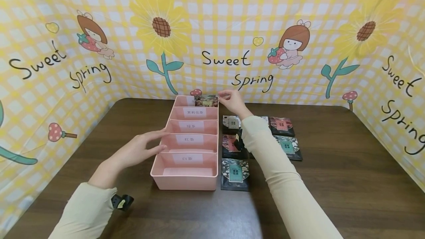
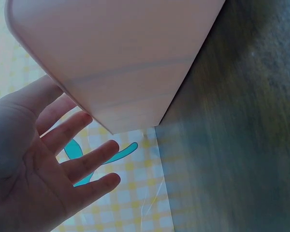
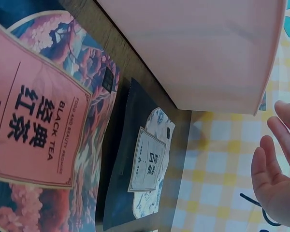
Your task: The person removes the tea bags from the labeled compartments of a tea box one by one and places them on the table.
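A long pink divided box (image 1: pixel 186 183) has a labelled card in each compartment. In its farthest compartment stands a dark floral tea packet (image 1: pixel 206 101), its top at the rim. My right hand (image 1: pixel 232 101) is at the far right corner, fingertips right beside that packet; in the right wrist view its fingers (image 3: pixel 283 137) are bent loosely past the box end with nothing between them. My left hand (image 1: pixel 141 147) lies along the left side, thumb and index finger at the rim. The left wrist view shows its other fingers (image 2: pixel 89 162) spread apart beside the box wall.
Right of the box, several tea packets lie on the brown table (image 1: pixel 126 209): a teal-labelled one (image 1: pixel 235 173) in front, a pink-labelled black tea (image 3: pixel 41 116), a white-labelled one (image 3: pixel 149 162), and others partly behind my right sleeve (image 1: pixel 279 165). A yellow checked cloth (image 1: pixel 216 17) encloses the table's back and sides.
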### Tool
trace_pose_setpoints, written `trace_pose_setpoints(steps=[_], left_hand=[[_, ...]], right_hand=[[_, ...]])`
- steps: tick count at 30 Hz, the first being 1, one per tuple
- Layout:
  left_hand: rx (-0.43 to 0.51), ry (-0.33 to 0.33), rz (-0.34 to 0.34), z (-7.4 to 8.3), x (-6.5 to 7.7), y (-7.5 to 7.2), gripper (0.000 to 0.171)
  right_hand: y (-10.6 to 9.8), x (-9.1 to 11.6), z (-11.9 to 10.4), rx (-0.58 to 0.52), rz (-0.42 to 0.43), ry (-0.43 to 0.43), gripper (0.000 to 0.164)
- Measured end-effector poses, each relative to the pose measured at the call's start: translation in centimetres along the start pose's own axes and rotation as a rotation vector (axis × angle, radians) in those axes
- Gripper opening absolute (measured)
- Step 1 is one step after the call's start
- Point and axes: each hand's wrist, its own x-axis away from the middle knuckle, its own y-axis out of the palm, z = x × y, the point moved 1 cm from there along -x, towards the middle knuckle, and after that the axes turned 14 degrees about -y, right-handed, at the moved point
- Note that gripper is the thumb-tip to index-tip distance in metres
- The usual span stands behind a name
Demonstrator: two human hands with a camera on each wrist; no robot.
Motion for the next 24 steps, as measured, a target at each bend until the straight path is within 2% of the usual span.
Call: trace_pose_setpoints(steps=[7, 15, 24], left_hand=[[-0.002, -0.014, -0.002, -0.2, -0.2, 0.1, 0.048], [-0.006, -0.008, -0.002, -0.1, -0.2, 0.2, 0.048], [-0.003, 0.005, 0.011, 0.0, -0.1, 0.1, 0.046]], right_hand=[[0.4, -0.1, -0.1, -0.008, 0.012, -0.008, 0.029], [1.0, -0.2, -0.2, -0.027, -0.003, 0.026, 0.029], [1.7, -0.3, -0.1, 0.032, 0.012, 0.008, 0.020]])
